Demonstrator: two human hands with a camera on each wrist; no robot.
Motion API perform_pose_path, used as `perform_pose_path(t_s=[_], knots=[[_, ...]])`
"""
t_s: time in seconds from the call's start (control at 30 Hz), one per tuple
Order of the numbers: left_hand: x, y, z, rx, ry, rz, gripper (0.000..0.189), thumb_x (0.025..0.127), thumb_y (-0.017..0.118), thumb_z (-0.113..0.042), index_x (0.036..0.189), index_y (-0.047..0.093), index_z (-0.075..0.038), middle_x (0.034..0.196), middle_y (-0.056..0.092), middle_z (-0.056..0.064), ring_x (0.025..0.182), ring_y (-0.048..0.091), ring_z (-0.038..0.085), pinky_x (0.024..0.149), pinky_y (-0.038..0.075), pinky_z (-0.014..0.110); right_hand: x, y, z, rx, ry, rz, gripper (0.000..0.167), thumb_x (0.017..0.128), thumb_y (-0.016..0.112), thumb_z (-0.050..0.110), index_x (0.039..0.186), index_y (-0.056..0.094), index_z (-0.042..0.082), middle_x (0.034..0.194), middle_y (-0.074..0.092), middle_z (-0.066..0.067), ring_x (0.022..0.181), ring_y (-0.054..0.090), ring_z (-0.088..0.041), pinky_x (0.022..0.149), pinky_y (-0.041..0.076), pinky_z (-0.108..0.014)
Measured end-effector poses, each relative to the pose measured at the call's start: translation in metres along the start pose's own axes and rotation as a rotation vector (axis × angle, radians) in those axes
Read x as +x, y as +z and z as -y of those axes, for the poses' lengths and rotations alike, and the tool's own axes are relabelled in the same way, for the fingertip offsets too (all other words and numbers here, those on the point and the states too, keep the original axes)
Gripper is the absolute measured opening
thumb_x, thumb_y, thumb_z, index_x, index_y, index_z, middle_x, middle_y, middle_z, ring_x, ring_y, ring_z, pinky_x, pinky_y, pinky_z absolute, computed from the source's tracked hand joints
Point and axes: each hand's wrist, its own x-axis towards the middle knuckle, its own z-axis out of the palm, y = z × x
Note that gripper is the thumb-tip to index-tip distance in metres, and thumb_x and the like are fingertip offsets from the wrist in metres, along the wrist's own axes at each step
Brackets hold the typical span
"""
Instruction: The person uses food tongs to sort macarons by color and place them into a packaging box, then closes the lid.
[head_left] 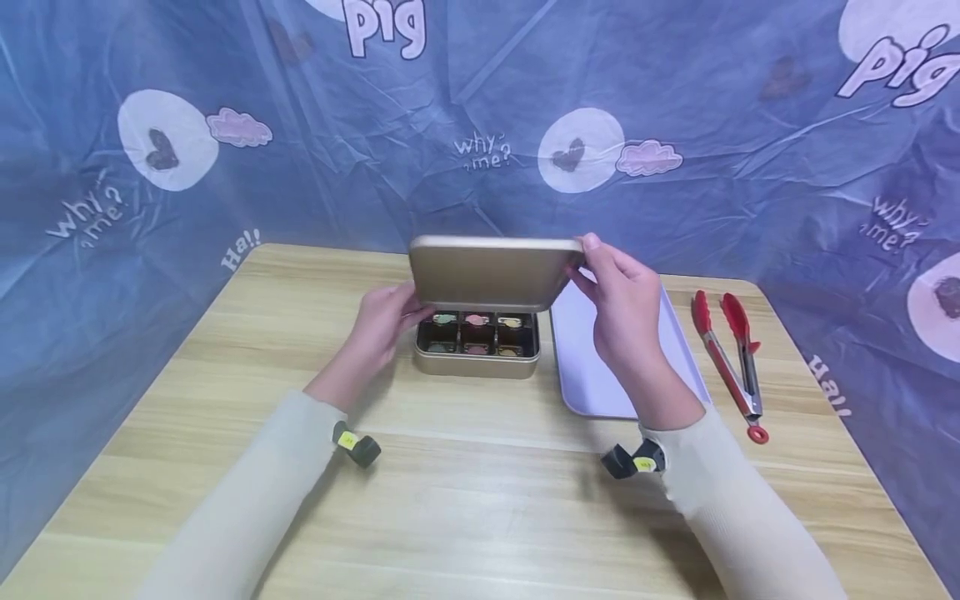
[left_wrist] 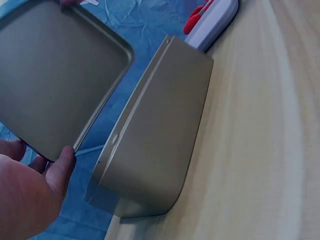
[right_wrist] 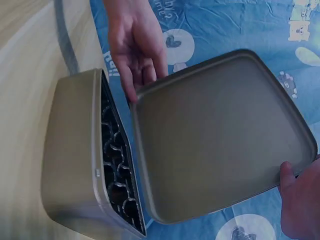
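Note:
A gold metal lid point(head_left: 487, 273) is held tilted up above the gold tin box point(head_left: 476, 366), its inner face toward me. My left hand point(head_left: 381, 321) pinches the lid's lower left corner between thumb and fingers, as the left wrist view shows. At the opposite, upper right corner, my right hand point(head_left: 626, 304) grips the edge, with the thumb point(right_wrist: 287, 175) on the inner face. Inside the box a black divider forms several compartments with small green, pink and yellow pieces point(head_left: 477, 320). The lid hides the box's back edge in the head view.
To the right of the box lies a pale lilac tray point(head_left: 600, 392), partly beneath my right hand and forearm. Farther right, red-tipped tongs point(head_left: 742, 367) rest spread on the wooden table point(head_left: 450, 500). A blue printed cloth point(head_left: 360, 167) hangs behind the table.

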Motion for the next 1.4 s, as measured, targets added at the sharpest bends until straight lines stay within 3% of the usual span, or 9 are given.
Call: perform_pose_path(t_s=[0.17, 0.3, 0.33, 0.47, 0.53, 0.7, 0.77, 1.0, 1.4], knots=[[0.011, 0.001, -0.001, 0.041, -0.009, -0.032, 0.037, 0.099, 0.066, -0.018, 0.127, 0.063, 0.006, 0.134, 0.061, 0.019, 0.116, 0.067, 0.024, 0.094, 0.057, 0.023, -0.019, -0.007, -0.004, -0.025, 0.007, 0.043, 0.021, 0.095, 0.070, 0.012, 0.106, 0.077, -0.005, 0.100, 0.076, -0.011, 0.106, 0.068, -0.021, 0.095, 0.059, -0.036], [0.017, -0.002, -0.003, 0.141, -0.019, -0.051, 0.034, 0.100, 0.063, -0.018, 0.129, 0.064, 0.000, 0.136, 0.063, 0.017, 0.085, 0.066, 0.006, 0.073, 0.057, 0.011, -0.032, -0.015, -0.011, -0.113, 0.046, 0.059, 0.021, 0.096, 0.070, 0.012, 0.108, 0.076, -0.004, 0.097, 0.078, -0.004, 0.106, 0.070, -0.016, 0.094, 0.059, -0.031], [0.019, -0.002, -0.003, 0.165, -0.014, -0.048, 0.035, 0.101, 0.063, -0.018, 0.131, 0.064, -0.001, 0.136, 0.063, 0.017, 0.083, 0.064, 0.004, 0.072, 0.056, 0.010, -0.034, -0.017, -0.013, -0.143, 0.054, 0.063, 0.022, 0.096, 0.070, 0.013, 0.109, 0.076, -0.003, 0.098, 0.078, -0.002, 0.105, 0.071, -0.015, 0.094, 0.059, -0.030], [0.029, 0.000, -0.004, 0.222, 0.009, -0.050, 0.035, 0.101, 0.061, -0.016, 0.133, 0.062, -0.002, 0.138, 0.063, 0.015, 0.100, 0.068, 0.011, 0.087, 0.054, 0.013, -0.042, -0.024, -0.021, -0.249, 0.092, 0.081, 0.029, 0.096, 0.071, 0.017, 0.116, 0.073, -0.004, 0.104, 0.077, 0.001, 0.104, 0.071, -0.011, 0.093, 0.058, -0.025], [0.035, 0.002, -0.005, 0.224, 0.020, -0.057, 0.034, 0.102, 0.059, -0.012, 0.134, 0.061, 0.000, 0.138, 0.063, 0.016, 0.124, 0.063, 0.020, 0.105, 0.050, 0.021, -0.045, -0.027, -0.026, -0.326, 0.101, 0.106, 0.031, 0.097, 0.069, 0.018, 0.121, 0.071, -0.002, 0.111, 0.076, 0.000, 0.107, 0.070, -0.009, 0.095, 0.057, -0.023], [0.052, 0.005, -0.003, 0.311, 0.047, -0.111, 0.030, 0.102, 0.059, -0.010, 0.130, 0.067, -0.004, 0.136, 0.065, 0.013, 0.123, 0.063, 0.021, 0.103, 0.054, 0.030, -0.048, -0.032, -0.040, -0.540, 0.068, 0.174, 0.031, 0.099, 0.063, 0.014, 0.129, 0.069, 0.004, 0.133, 0.068, -0.005, 0.123, 0.062, -0.010, 0.101, 0.050, -0.016], [0.059, 0.007, 0.000, 0.361, 0.066, -0.130, 0.029, 0.102, 0.059, -0.010, 0.128, 0.069, -0.005, 0.135, 0.066, 0.011, 0.121, 0.062, 0.019, 0.103, 0.054, 0.030, -0.048, -0.034, -0.045, -0.572, 0.066, 0.188, 0.033, 0.099, 0.062, 0.011, 0.132, 0.066, 0.004, 0.139, 0.064, -0.005, 0.130, 0.057, -0.011, 0.105, 0.047, -0.014], [0.075, 0.012, 0.005, 0.491, 0.138, -0.134, 0.028, 0.103, 0.056, -0.009, 0.126, 0.070, -0.004, 0.134, 0.066, 0.012, 0.127, 0.059, 0.023, 0.107, 0.051, 0.035, -0.043, -0.037, -0.062, -0.596, 0.116, 0.168, 0.039, 0.100, 0.059, 0.009, 0.138, 0.060, 0.002, 0.147, 0.058, -0.006, 0.138, 0.051, -0.014, 0.109, 0.043, -0.016], [0.096, 0.015, 0.009, 0.579, 0.215, -0.180, 0.029, 0.103, 0.052, -0.006, 0.126, 0.069, -0.001, 0.134, 0.066, 0.014, 0.129, 0.057, 0.027, 0.110, 0.047, 0.037, -0.031, -0.026, -0.086, -0.505, 0.215, 0.112, 0.044, 0.100, 0.056, 0.006, 0.144, 0.054, 0.002, 0.152, 0.052, -0.010, 0.140, 0.049, -0.019, 0.110, 0.045, -0.021]])
